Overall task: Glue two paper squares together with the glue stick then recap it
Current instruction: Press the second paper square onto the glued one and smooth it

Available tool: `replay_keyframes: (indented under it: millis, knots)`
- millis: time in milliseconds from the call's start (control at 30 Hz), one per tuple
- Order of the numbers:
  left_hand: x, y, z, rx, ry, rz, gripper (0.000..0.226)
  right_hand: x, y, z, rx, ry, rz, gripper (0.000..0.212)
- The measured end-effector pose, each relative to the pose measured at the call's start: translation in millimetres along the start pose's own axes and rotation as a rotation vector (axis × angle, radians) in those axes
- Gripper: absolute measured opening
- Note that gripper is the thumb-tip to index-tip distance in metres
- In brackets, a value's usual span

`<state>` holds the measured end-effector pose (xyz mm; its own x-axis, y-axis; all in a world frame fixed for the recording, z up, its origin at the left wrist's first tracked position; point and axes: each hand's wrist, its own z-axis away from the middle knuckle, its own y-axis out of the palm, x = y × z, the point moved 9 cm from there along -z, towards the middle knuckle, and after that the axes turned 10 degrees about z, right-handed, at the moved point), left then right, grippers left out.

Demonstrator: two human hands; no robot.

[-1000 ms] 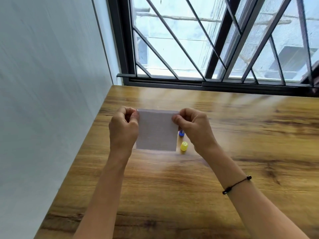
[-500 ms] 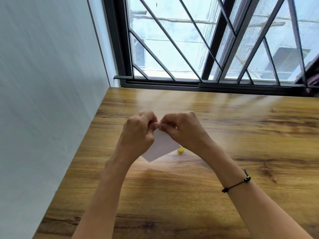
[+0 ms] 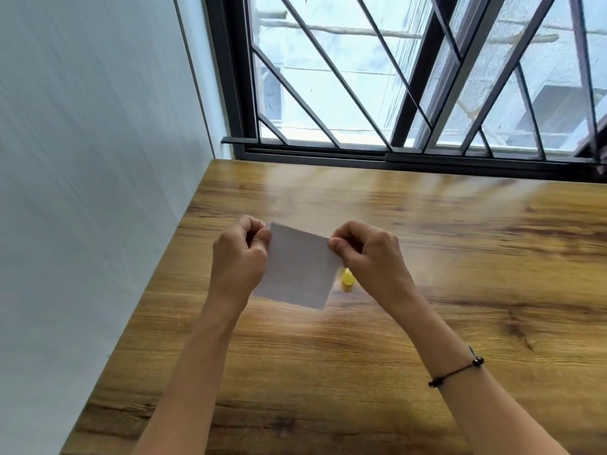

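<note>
Spread apart again from the bunched, knuckle-to-knuckle pose of half a second before, with paper point(image 3: 297, 274) now stretched flat and slightly tilted between them. Left hand point(image 3: 238, 257) curled, thumb and forefinger pinched on the upper left corner. Right hand point(image 3: 369, 254) likewise curled, pinched on the upper right corner. Sheet held above the table point(image 3: 460, 290), lower edge hanging free. Cannot tell whether one square or two pressed together; no separate edge visible.

Glue stick point(image 3: 347, 278) on the table just beyond the sheet's right edge, below the right hand; only a yellow part showing, the remainder hidden behind hand and paper. Cannot tell whether capped.

Judged stage: checking or pressing of the squares, recapping probably not yet done.

Risks from here:
- Slippage of the squares out of register if pulled sideways while the glue is wet; cause, opposing tension at two corners only.
- Peeling at the unheld lower corners; cause, no pressure applied there.
- Creasing or tearing of thin paper under too firm a pinch.
- Glue stick knocked and sent rolling on lowering the right hand; cause, its position directly beneath the wrist.
- Drying of the glue if left open.
</note>
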<state>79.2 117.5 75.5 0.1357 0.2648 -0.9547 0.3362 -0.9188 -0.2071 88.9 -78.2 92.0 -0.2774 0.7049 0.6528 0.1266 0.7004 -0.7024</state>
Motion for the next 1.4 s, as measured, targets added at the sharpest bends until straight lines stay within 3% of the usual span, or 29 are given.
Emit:
replay_keyframes:
  millis: [200,333,500,667,800,933,1100,1400]
  knots:
    - [42,-5,16,-0.009,-0.14,-0.031,0.019,-5,20,2,0.026,0.008,0.058,0.012]
    - [54,5,27,0.11,-0.124,-0.191,0.025,-7,47,0,0.136,-0.052,0.267,0.019]
    - [62,15,29,0.208,-0.071,-0.336,0.022,-4,64,1,0.144,-0.134,0.515,0.019]
    - [67,27,35,0.256,-0.008,-0.572,0.023,9,73,17,0.116,-0.225,0.539,0.019]
    - [64,29,48,0.267,0.092,-0.845,0.032,10,102,51,0.234,-0.243,0.427,0.036]
    - [57,40,71,0.343,0.193,-0.9,0.036,-2,132,73,0.384,-0.225,0.445,0.049]
    - [69,41,81,0.371,0.168,-0.966,0.053,-14,140,74,0.439,-0.269,0.653,0.061]
    - [72,41,84,0.325,0.172,-0.993,0.054,-32,130,73,0.366,-0.068,0.692,0.082]
